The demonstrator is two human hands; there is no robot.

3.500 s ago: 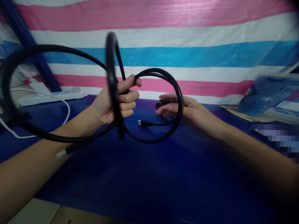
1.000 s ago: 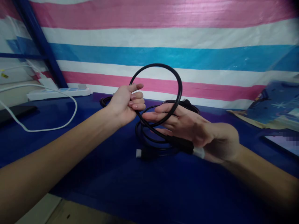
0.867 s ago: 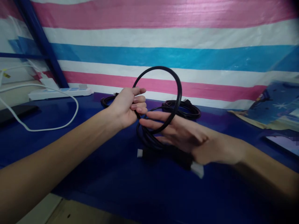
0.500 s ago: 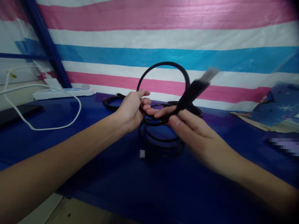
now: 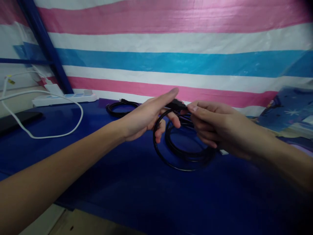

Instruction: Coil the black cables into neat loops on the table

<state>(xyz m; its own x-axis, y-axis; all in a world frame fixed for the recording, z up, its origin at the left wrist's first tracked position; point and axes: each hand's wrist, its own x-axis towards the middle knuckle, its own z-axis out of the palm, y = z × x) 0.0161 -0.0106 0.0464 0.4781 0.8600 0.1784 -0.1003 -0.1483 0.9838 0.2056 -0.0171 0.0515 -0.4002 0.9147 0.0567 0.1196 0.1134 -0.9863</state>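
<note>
A black cable [image 5: 158, 148], looped into a coil, hangs between my hands over the blue table. My right hand [image 5: 215, 120] pinches it just behind its black plug [image 5: 177, 104], with the other fingers curled over the loops. My left hand [image 5: 149, 117] is at the plug's far end, thumb raised and fingers apart, partly inside the front loop. The plug lies between its thumb and fingers; its tip is hidden there. A pale connector end [image 5: 223, 152] shows below my right hand.
Another coiled black cable [image 5: 119, 112] lies behind my left forearm. At the back left are a white power strip [image 5: 66, 99] with a charger [image 5: 54, 88], a white cable [image 5: 80, 119] and a dark flat device [image 5: 21, 120]. A blue patterned package [image 5: 286, 111] stands right. Striped sheeting [image 5: 171, 62] hangs behind.
My right hand has turned over, swinging the plug from pointing up right to pointing left toward my left hand. The upright loop has dropped, and my left hand's thumb has spread.
</note>
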